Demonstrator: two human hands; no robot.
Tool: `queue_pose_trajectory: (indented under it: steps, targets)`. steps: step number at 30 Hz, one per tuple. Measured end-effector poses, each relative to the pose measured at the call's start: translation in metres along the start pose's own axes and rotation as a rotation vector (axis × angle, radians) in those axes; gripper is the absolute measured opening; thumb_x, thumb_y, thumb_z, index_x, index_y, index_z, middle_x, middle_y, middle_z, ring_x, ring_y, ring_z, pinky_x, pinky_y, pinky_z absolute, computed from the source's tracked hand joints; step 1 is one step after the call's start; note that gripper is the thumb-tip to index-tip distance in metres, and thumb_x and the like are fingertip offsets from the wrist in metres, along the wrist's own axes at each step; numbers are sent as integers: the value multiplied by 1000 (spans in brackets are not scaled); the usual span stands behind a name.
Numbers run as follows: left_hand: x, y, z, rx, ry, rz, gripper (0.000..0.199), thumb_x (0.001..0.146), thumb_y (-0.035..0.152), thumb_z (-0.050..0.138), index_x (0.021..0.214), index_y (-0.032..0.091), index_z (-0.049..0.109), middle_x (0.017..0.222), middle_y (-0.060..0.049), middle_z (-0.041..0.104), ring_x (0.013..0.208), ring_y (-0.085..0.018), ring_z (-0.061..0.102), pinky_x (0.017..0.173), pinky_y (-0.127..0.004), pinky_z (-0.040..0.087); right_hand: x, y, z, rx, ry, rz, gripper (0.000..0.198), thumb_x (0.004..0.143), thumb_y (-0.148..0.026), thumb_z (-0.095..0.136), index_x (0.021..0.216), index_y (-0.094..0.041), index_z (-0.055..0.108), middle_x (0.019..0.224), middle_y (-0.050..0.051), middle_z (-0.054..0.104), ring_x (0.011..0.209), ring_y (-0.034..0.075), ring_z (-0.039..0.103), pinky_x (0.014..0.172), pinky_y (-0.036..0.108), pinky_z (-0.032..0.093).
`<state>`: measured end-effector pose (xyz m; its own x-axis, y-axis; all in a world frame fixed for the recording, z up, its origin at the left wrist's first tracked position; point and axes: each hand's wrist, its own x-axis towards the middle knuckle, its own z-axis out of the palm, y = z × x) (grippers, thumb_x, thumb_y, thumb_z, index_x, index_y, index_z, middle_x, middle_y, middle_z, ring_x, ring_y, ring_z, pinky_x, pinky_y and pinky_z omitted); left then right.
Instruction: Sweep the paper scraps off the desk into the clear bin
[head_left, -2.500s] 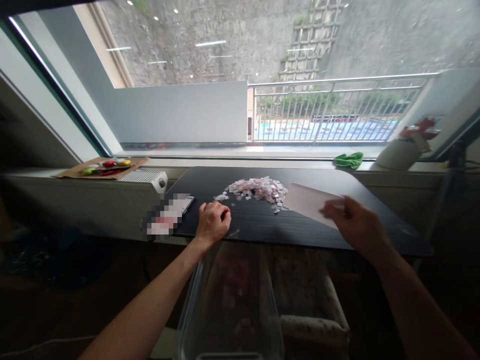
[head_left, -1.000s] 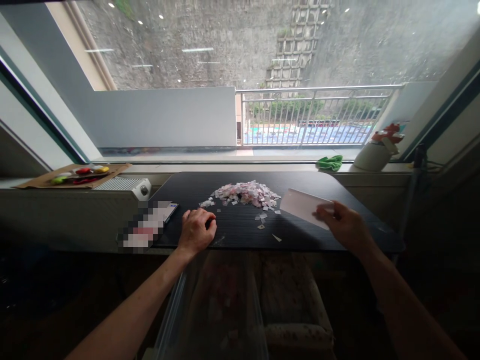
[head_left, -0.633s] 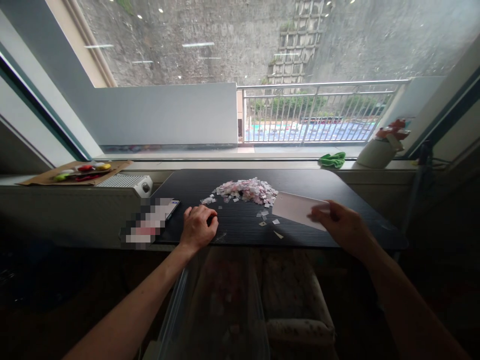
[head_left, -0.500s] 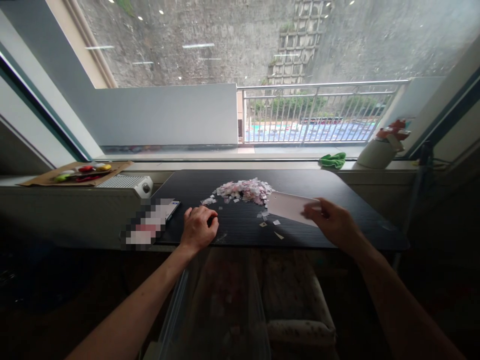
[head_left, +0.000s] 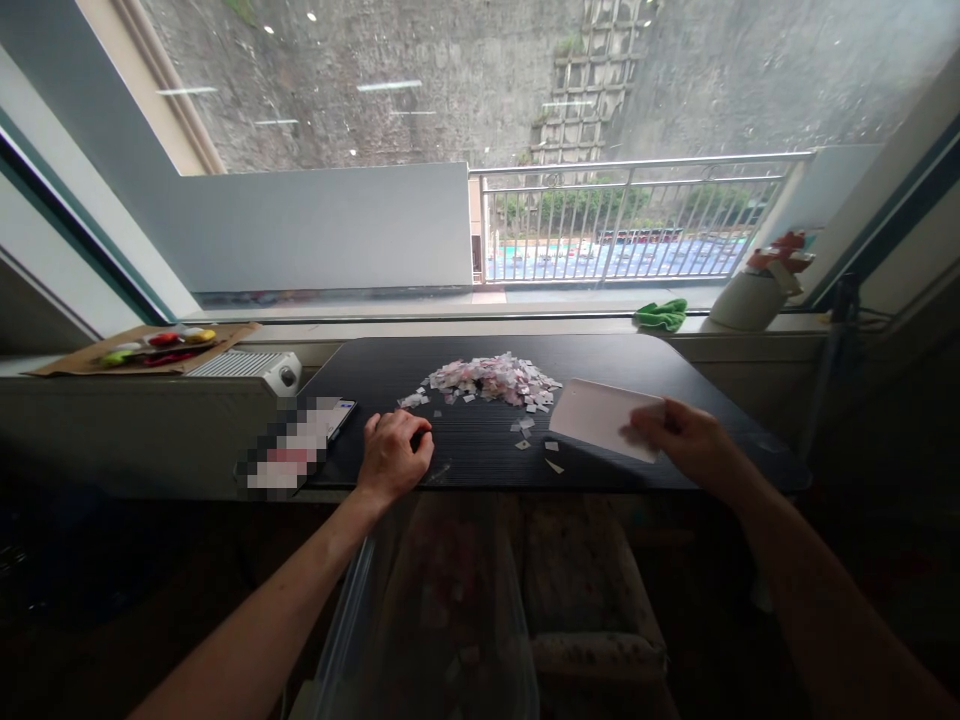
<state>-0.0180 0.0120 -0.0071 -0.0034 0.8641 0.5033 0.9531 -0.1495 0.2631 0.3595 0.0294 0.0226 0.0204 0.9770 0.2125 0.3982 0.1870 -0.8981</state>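
My right hand [head_left: 686, 435] pinches the right end of a pale pinkish, flat scraper-like card [head_left: 592, 410] with rounded corners. Tilted over the dark table [head_left: 480, 465], the card has its left edge just right of a heap of small cut paper pieces [head_left: 491, 378]. Whether it touches the tabletop, I cannot tell. My left hand [head_left: 394, 455] rests near the table's front edge with fingers curled in loosely and nothing visible in them. A few loose scraps [head_left: 523, 427] lie between the hands, in front of the heap.
A phone [head_left: 341, 420], partly pixelated, lies at the table's left edge. Below the front edge stands a clear plastic bin [head_left: 525, 640]. A green cloth [head_left: 661, 315] and a whitish pot [head_left: 750, 298] sit on the sill. Cardboard with colourful items [head_left: 139, 350] lies left.
My right hand has drawn the card a little to the right, away from the heap, and its face shows more. Some paper pieces now spread at the heap's right end. The left hand stays curled in place.
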Motion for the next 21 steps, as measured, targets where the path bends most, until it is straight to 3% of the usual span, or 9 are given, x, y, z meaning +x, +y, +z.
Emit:
queue_pose_trajectory:
  steps: [5,8,13,21]
  targets:
    - [0,-2,1,3,2,5,19,82,26,50,83,21,68,91,-8,71,97,-28,64,105,-54,35,9,9,-10,-23,-145,72,52,56,-68,76,74,-21,67,74,4,74,69,21,69,62,32,54]
    - [0,-2,1,2,10,11,19,83,26,50,83,21,68,91,-8,71,96,-28,64,105,-53,36,8,6,-15,-22,-211,85,53,56,-69,75,75,-20,68,78,5,75,72,22,68,65,32,54]
    - [0,-3,2,-1,17,24,19,82,27,50,83,20,68,91,-8,71,96,-28,64,104,-53,36,6,0,-14,-59,-181,84,52,58,-69,74,75,-20,68,79,6,75,76,24,68,66,33,55]
    - [0,-3,3,15,21,21,19,82,27,50,83,21,68,90,-8,71,95,-28,64,104,-53,36,1,-9,-9,-30,-274,143,55,55,-68,76,79,-19,71,81,7,75,78,25,69,69,35,56]
